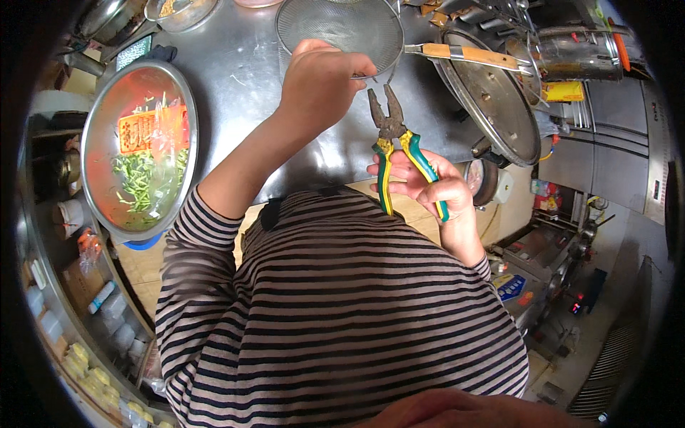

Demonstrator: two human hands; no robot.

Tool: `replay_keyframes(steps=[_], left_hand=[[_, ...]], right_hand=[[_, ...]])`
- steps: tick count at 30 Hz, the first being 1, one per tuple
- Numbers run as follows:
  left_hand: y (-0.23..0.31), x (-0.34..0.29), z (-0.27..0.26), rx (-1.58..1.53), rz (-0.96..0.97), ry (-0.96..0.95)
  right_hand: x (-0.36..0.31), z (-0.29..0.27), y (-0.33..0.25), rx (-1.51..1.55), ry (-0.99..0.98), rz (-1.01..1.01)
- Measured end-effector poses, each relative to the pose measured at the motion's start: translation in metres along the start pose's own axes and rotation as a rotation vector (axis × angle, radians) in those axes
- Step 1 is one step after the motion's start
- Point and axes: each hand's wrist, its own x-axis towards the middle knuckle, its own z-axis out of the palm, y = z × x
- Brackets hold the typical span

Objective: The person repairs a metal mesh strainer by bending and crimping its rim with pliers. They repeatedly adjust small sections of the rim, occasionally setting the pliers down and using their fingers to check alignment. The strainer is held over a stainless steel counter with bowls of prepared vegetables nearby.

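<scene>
My left hand (317,82) is closed on the near rim of a round wire-mesh strainer (339,28), thumb and fingers pinching the edge. Thin wire ends stick out by its fingertips. In my right hand (446,189) is a pair of pliers (392,128) with green and yellow handles and rusty jaws. The jaws are spread and point up at the strainer's rim, a little apart from it. A wooden handle (467,55) extends to the right of the strainer; whether the two are joined I cannot tell.
The steel table (235,64) carries a large steel bowl (89,146) at left, holding chopped greens and a red-orange packet in clear plastic. A big round metal lid (499,118) leans at the right edge. Pots and utensils crowd the far right; a shelf with containers stands lower left.
</scene>
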Motion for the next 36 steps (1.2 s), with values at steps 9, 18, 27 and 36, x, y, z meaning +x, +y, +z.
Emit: replay_keyframes(steps=[9, 18, 27, 36], left_hand=[[0.002, 0.0, 0.003, -0.015, -0.077, -0.037], [0.004, 0.0, 0.004, -0.024, -0.069, -0.02], [0.005, 0.001, 0.004, 0.0, -0.064, -0.03], [0.004, 0.003, 0.005, -0.02, -0.075, -0.069]], right_hand=[[0.007, 0.022, 0.004, 0.041, 0.19, -0.037], [0.008, 0.021, 0.005, 0.022, 0.145, -0.062], [0.011, 0.027, 0.003, 0.02, 0.133, -0.067], [0.006, 0.029, -0.008, -0.211, 0.236, -0.043]])
